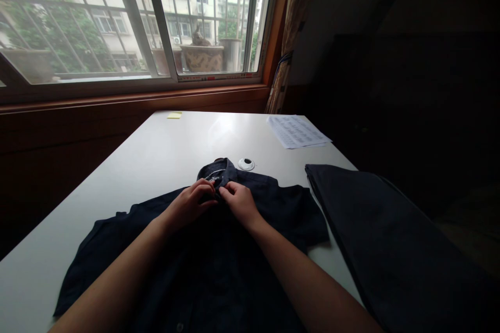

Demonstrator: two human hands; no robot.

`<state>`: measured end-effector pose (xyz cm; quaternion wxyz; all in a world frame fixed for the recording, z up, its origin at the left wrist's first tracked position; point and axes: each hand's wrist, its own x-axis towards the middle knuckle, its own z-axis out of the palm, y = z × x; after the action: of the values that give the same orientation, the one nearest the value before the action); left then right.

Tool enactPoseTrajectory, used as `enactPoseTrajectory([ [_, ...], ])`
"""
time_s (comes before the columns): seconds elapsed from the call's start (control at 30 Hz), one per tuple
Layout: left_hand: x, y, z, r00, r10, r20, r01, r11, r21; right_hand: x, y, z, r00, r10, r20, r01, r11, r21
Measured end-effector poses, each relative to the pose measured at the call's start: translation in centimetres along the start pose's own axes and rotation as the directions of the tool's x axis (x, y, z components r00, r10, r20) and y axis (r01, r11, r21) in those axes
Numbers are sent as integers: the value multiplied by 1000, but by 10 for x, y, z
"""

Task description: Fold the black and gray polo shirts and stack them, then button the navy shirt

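Observation:
A dark navy button-up shirt (211,265) lies spread front-up on the white table, its collar (228,170) toward the window. My left hand (191,199) is at the left side of the collar opening, fingers bent and pinching the cloth near the neck. Close beside it, my right hand (238,199) pinches the right collar edge between thumb and forefinger. The fingertips of both hands almost meet at the top of the front placket. Any button between them is too small to make out.
Dark folded trousers (375,218) lie along the right side of the white table (156,151). A round white disc with a black spot (246,164) sits just beyond the collar. Printed sheets (297,131) and a yellow sticky note (174,115) lie near the far edge, below the window.

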<state>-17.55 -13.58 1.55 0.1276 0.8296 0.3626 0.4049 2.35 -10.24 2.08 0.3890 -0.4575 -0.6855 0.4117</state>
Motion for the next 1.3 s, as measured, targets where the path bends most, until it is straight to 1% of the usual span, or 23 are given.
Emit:
enactPoseTrajectory([
  [0.1, 1, -2, -3, 996, -76, -36, 77, 996, 46, 0, 2, -4, 999, 3, -46, 1, 996, 94],
  [0.2, 2, -5, -6, 989, -147, -18, 148, 982, 114, 1, 4, -8, 996, 17, -84, 2, 977, 213],
  [0.33, 3, -9, -6, 989, -145, 15, 141, 974, 176, 4, 10, -10, 995, 48, -86, -15, 936, 352],
  [0.43, 4, -10, -5, 991, -128, 45, 115, 969, 220, 4, 12, -9, 995, 85, -58, -46, 871, 489],
  [0.53, 5, -12, -5, 991, -116, 60, 98, 963, 251, 4, 13, -10, 989, 132, -62, -70, 802, 593],
  [0.63, 4, -14, -6, 991, -128, 42, 114, 963, 244, 6, 13, -12, 978, 196, -75, -103, 760, 642],
  [0.73, 4, -16, -8, 987, -158, 3, 154, 967, 201, 9, 10, -14, 948, 300, -103, -145, 698, 702],
  [0.8, 4, -16, -8, 984, -180, -15, 180, 969, 171, 10, 8, -15, 933, 343, -109, -159, 664, 730],
  [0.83, 4, -16, -8, 981, -192, -19, 193, 968, 163, 11, 7, -15, 932, 346, -109, -163, 668, 726],
  [0.93, 5, -14, -9, 974, -227, -6, 224, 958, 180, 12, 7, -14, 937, 329, -115, -172, 723, 669],
  [1.0, 6, -10, -11, 968, -249, 39, 236, 951, 201, 12, 9, -12, 933, 339, -118, -184, 735, 652],
  [1.07, 7, -7, -16, 957, -273, 101, 248, 946, 209, 12, 12, -11, 933, 337, -125, -172, 724, 668],
  [1.2, 9, -6, -29, 924, -326, 201, 285, 935, 210, 12, 14, -10, 952, 271, -145, -100, 720, 687],
  [1.3, 13, -7, -35, 906, -349, 239, 312, 933, 178, 11, 14, -11, 958, 248, -140, -94, 739, 667],
])
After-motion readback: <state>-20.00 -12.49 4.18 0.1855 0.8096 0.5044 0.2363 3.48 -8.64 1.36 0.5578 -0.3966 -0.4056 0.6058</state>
